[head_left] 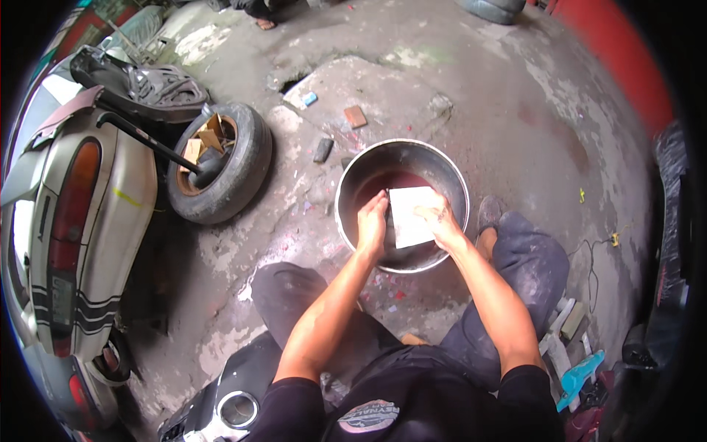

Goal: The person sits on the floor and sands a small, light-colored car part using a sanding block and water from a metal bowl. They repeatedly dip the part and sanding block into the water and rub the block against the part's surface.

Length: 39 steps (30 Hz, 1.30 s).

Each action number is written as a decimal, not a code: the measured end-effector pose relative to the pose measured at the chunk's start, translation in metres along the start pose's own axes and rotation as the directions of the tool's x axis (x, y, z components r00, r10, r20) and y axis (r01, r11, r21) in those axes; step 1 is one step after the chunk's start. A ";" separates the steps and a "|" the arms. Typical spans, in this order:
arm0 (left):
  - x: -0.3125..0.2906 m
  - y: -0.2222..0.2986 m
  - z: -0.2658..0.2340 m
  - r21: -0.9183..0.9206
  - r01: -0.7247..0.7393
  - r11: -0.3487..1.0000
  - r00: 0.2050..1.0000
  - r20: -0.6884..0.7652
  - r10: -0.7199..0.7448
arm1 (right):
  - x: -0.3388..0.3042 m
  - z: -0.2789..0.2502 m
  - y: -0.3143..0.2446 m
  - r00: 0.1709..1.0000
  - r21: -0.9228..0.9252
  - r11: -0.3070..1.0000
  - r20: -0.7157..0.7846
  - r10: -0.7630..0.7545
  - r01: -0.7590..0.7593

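My right hand [443,221] grips a white, flat rectangular sheet [411,228], with the thumb lying across its face. Whether it is paper or sandpaper seen from the back, I cannot tell. My left hand [373,225] is beside the sheet's left edge, its fingers stretched out and close together. Both hands are over a round metal basin [342,221] with a pale rim. Dark reddish liquid shows in the bottom of the basin, which sits on the floor between my knees.
A tyre [254,158] with wooden pieces inside its rim lies left, next to motorcycle body panels [96,243]. Small blocks, one reddish brown [355,116] and one dark [322,150], lie beyond the basin. A turquoise object [582,377] is low on the right. Another person's foot shows far off.
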<state>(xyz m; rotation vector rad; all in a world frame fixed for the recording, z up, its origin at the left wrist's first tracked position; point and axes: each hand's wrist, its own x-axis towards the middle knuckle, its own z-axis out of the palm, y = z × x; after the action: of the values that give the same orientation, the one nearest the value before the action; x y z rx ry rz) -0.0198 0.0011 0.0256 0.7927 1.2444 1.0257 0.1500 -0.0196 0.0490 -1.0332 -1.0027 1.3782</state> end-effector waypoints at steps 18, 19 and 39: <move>0.008 0.001 0.008 0.158 0.028 0.987 0.999 0.022 -0.032 | 0.000 -0.022 -0.085 0.991 -0.792 0.609 0.112 0.071 0.046; 0.005 0.003 0.010 0.209 0.012 0.978 1.000 0.026 -0.018 | 0.000 -0.022 -0.087 0.991 -0.782 0.621 0.117 0.071 0.048; 0.001 0.019 -0.014 0.857 -0.432 0.281 0.895 0.371 0.245 | -0.001 -0.030 -0.056 0.984 -0.789 0.605 0.172 0.055 0.104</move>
<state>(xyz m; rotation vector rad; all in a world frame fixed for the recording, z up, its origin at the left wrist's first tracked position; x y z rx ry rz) -0.0369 0.0086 0.0403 2.1112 1.5125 0.4229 0.1938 -0.0168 0.0952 -1.5473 -1.8651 0.9786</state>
